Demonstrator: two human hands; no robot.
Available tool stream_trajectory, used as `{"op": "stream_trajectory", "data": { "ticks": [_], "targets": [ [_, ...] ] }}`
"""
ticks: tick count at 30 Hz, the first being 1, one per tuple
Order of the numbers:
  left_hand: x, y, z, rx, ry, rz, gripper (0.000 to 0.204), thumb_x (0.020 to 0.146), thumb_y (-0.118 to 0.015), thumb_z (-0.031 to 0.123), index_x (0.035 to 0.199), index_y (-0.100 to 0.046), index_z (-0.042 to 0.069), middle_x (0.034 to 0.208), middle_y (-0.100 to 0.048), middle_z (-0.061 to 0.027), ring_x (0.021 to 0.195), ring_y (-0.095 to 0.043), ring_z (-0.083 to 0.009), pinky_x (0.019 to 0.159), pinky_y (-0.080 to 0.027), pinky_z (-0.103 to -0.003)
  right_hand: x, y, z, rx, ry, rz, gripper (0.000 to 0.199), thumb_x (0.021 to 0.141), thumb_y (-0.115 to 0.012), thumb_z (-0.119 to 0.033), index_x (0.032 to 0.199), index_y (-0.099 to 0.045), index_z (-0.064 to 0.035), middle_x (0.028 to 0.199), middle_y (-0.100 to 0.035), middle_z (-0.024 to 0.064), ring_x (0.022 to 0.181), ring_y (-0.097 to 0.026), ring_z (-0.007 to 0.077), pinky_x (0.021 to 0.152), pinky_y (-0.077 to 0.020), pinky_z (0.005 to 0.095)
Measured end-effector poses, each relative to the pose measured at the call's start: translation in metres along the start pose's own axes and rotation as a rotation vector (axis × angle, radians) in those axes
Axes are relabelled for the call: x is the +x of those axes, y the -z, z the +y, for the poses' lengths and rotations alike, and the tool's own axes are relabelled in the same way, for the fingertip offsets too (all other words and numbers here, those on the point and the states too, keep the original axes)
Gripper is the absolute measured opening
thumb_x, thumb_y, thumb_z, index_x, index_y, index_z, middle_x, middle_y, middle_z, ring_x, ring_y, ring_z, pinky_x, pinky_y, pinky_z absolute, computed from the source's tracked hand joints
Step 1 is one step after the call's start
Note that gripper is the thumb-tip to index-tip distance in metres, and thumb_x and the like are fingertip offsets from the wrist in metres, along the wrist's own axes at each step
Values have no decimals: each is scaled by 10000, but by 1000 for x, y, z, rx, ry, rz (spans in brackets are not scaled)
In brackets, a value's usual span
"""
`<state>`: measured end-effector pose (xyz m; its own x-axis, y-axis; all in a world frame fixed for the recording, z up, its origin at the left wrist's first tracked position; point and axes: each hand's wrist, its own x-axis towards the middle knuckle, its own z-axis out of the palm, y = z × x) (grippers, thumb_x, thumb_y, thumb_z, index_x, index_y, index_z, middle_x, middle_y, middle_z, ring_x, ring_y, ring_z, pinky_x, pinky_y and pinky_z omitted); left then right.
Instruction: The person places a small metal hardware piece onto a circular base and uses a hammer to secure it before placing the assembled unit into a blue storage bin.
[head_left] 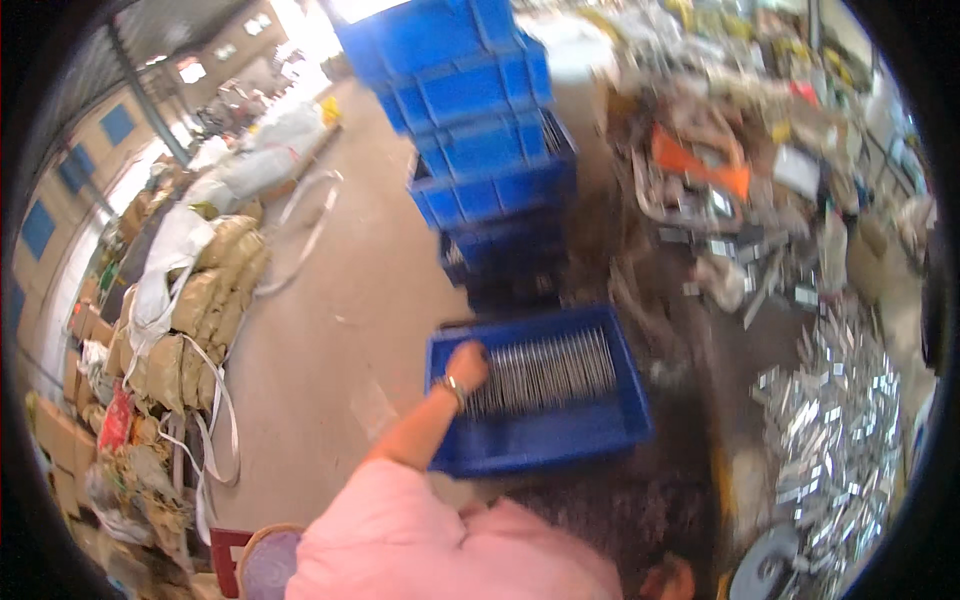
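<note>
A person in a pink shirt (400,525) has the left hand (468,367) at the left end of a row of metal pieces (550,373) inside a blue crate (540,447), just below the center of the frame. The row lies to the hand's right, its length running across the picture and rising slightly toward the right, while each piece's long axis runs roughly up and down the frame. The left hand is by far the nearer; the right hand (668,580) shows only as a blur at the lower edge, well apart from the crate. The left hand's fingers look curled in, but whether they grip a piece cannot be told; nor can the right hand's opening or contents. The pieces are slim, silvery gray and closely ranked side by side, filling the crate's upper part and leaving a strip of its blue bottom bare below them. Beyond stands a tall stack of blue crates (470,95); at right, loose metal pieces (835,440) glint in a heap.
</note>
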<state>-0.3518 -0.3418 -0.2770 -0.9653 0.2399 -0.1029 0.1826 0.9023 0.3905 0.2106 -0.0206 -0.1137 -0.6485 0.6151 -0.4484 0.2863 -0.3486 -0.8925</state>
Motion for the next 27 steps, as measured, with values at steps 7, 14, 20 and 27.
{"op": "stream_trajectory", "data": {
  "ticks": [7,14,20,27],
  "targets": [
    [-42,10,42,-202,181,120,367,951,-833,268,1243,-765,58,1253,-769,-247,1200,-728,-440,1043,-576,-522,-4,-10,-9,0,-4,10,345,1127,-592,-207,1394,-713,-25,1033,-756,76,853,-695,175,763,-583,321],
    [-28,-1,17,-173,90,127,438,943,-820,223,1348,-741,78,1292,-760,-250,1238,-721,-428,1067,-571,-523,9,-8,-7,-8,-15,19,364,1114,-632,-259,1401,-720,-53,1030,-763,65,860,-709,176,771,-594,327],
    [-38,8,33,-161,170,132,410,960,-806,248,1338,-745,101,1275,-768,-242,1225,-726,-430,1057,-576,-516,-1,-6,-9,-7,-12,30,354,1109,-644,-259,1389,-725,-60,1011,-763,60,841,-707,165,755,-596,312],
    [-76,61,155,-340,-168,323,299,1040,-731,329,1252,-758,120,1122,-806,-153,1045,-769,-372,891,-591,-482,-18,11,8,30,11,35,322,1111,-614,-222,1369,-730,-69,1005,-751,49,817,-690,151,725,-579,294]
  ]
}}
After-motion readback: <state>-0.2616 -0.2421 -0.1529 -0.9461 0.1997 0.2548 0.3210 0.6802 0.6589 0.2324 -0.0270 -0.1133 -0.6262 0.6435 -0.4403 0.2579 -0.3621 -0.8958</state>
